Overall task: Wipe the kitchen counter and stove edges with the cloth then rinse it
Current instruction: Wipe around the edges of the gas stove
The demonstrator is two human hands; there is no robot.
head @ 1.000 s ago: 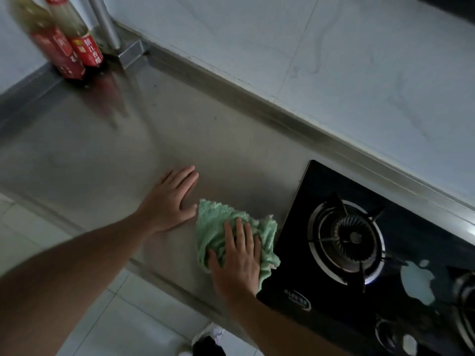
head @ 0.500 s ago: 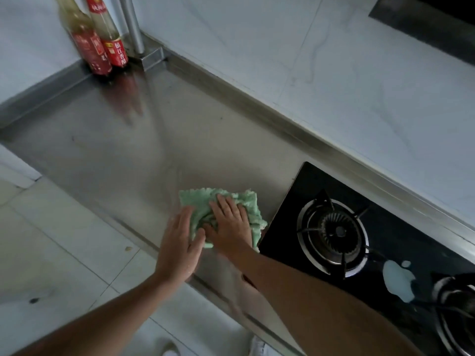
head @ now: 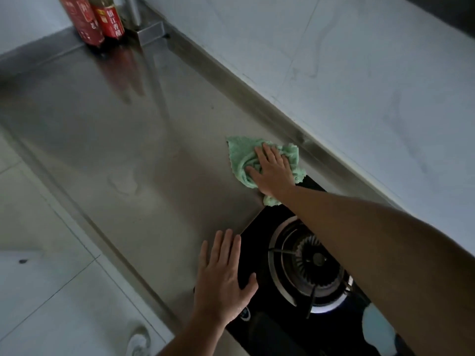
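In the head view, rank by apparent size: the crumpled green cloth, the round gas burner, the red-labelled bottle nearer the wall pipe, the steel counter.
1. Brushed steel counter, by far.
2. Round gas burner, though nearer the camera.
3. Crumpled green cloth, partly under the right hand.
4. Red-labelled bottle, cropped and farthest, so unsure.

Two red-labelled bottles (head: 96, 20) stand beside a metal post (head: 133, 11) against the pale tiled wall (head: 359, 60).

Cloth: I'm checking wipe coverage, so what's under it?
The cloth lies on the steel counter, one corner at the stove edge. The right hand presses it; the surface beneath is hidden.
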